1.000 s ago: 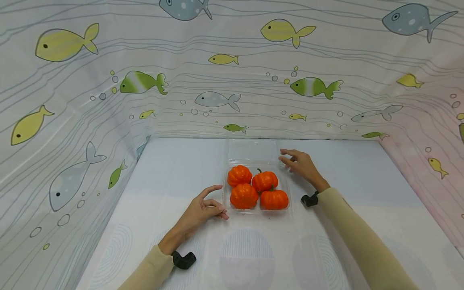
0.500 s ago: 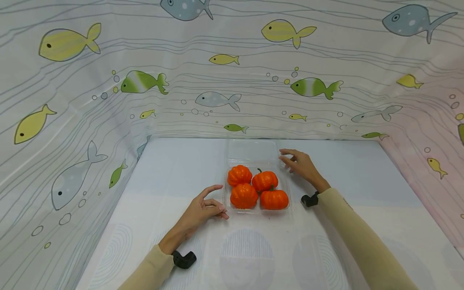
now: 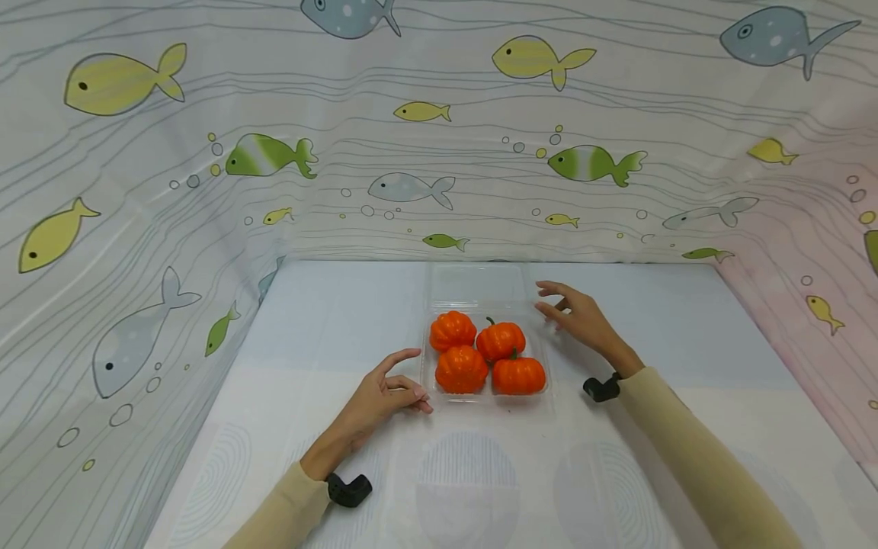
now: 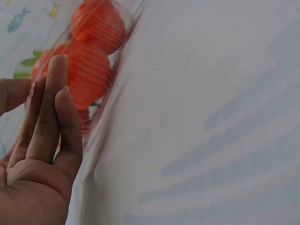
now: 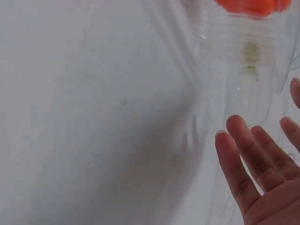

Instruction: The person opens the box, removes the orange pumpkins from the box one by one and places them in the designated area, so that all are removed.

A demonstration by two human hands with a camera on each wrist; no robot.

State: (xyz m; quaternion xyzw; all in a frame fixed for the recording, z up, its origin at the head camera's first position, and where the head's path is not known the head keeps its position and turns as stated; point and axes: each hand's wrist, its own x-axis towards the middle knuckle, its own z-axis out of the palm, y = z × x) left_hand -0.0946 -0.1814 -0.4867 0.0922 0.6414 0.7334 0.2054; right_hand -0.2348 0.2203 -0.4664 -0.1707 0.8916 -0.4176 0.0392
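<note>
A clear plastic clamshell box (image 3: 480, 400) lies on the table with its lid (image 3: 478, 284) folded back away from me. Several small orange pumpkins sit inside, among them a front left one (image 3: 462, 370) and a front right one (image 3: 519, 376). At the box's left front corner is my left hand (image 3: 377, 400), fingers loosely bent and holding nothing; whether its fingertips touch the wall I cannot tell. My right hand (image 3: 579, 316) hovers right of the lid, apart from it. In the right wrist view its fingers (image 5: 253, 154) are spread, with nothing between them.
A white table (image 3: 329, 313) with pale printed patterns carries the box. Behind it and along both sides hangs a curtain (image 3: 480, 168) printed with fish. Each wrist wears a black camera, one on the left (image 3: 349, 492) and one on the right (image 3: 601, 387).
My right hand has drawn a little to the right, away from the lid's edge. The left hand, the box and the pumpkins have stayed in place.
</note>
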